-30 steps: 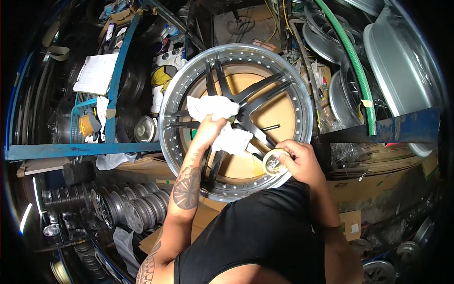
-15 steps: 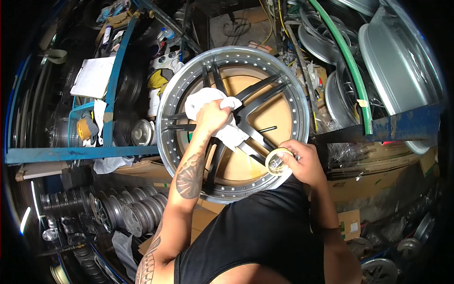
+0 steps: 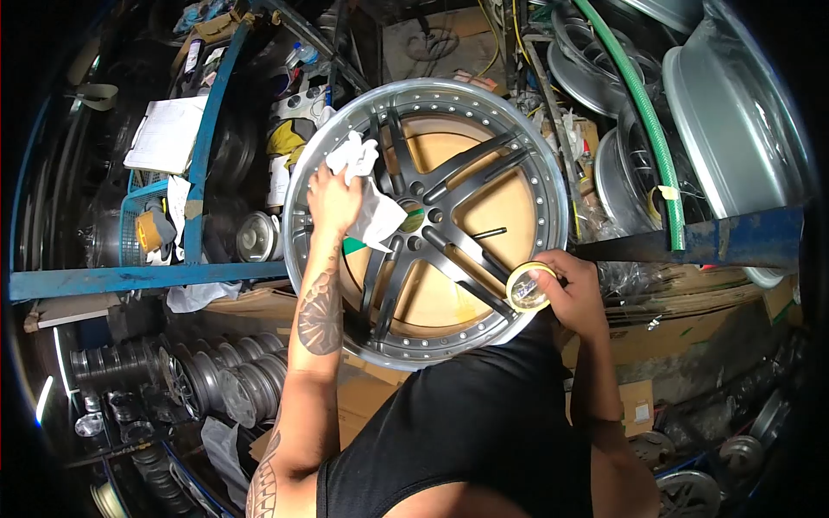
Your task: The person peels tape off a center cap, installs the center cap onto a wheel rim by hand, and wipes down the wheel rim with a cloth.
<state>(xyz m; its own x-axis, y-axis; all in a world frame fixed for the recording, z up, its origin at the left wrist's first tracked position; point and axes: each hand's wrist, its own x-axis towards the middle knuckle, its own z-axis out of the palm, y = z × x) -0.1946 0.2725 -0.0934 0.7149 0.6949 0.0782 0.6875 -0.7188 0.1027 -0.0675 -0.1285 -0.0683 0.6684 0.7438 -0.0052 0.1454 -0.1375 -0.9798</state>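
Note:
A large wheel rim (image 3: pixel 473 161) with dark split spokes, a silver lip and small bolts around its edge lies face up in front of me. My left hand (image 3: pixel 334 200) grips a white cloth (image 3: pixel 373 216) over the rim's left side, with one loose corner hanging toward the hub. At the lower right edge of the rim, my right hand (image 3: pixel 570 292) holds a round, shallow tin (image 3: pixel 527 289) with a yellow rim, thumb laid across its face. Brown cardboard (image 3: pixel 462 298) shows between the spokes, and a thin black valve stem (image 3: pixel 490 233) sticks inward.
A blue metal shelf frame (image 3: pixel 207 147) stands at left, bearing papers (image 3: pixel 166 135) and a blue basket (image 3: pixel 142 226). More silver rims (image 3: pixel 734 129) and a green hose (image 3: pixel 648 129) are at right. Stacked wheels (image 3: pixel 250 388) sit lower left; flattened cardboard (image 3: pixel 682 332) lies lower right.
My left hand has carried the cloth from near the hub to the rim's left side, uncovering the hub. The right hand and tin have shifted slightly right.

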